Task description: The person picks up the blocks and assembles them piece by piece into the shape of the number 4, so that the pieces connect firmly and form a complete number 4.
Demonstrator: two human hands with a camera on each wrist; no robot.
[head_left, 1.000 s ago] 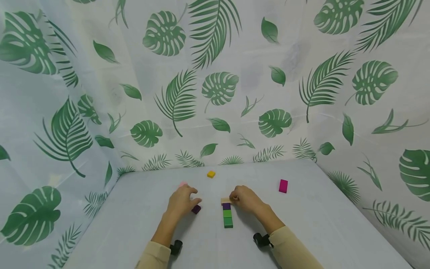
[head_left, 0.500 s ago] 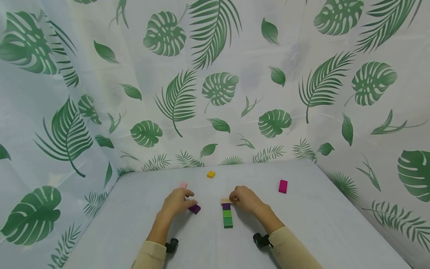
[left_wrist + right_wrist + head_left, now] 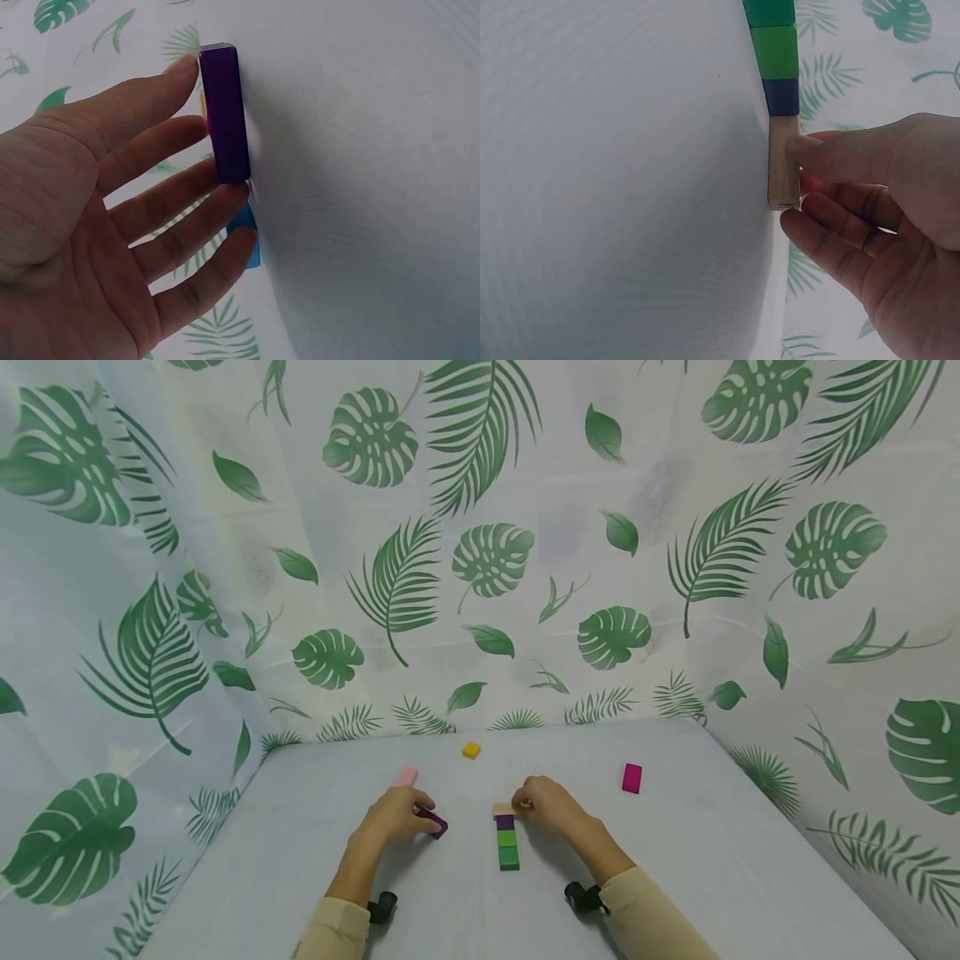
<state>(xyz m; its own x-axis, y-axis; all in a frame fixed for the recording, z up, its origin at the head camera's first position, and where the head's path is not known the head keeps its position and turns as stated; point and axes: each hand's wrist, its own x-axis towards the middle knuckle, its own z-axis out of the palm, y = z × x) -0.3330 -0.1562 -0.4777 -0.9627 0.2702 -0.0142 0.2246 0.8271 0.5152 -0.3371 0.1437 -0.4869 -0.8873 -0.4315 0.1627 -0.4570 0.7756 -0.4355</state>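
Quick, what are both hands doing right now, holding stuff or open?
Left hand: closed, holding the purple block.
Right hand: closed, pinching the plain wooden block.

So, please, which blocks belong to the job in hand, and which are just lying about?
Seemingly in use: dark purple oblong block (left hand), pale wooden oblong block (right hand), indigo block, light green block, dark green block.
Lying about: pink block, yellow block, magenta block, blue block.

1. Plain, pale beige fabric left sleeve, ending on the forearm.
2. Matching pale beige fabric right sleeve.
3. Small, rounded black left wrist camera, just beside the sleeve.
4. Similar black right wrist camera, stubby and tube-shaped.
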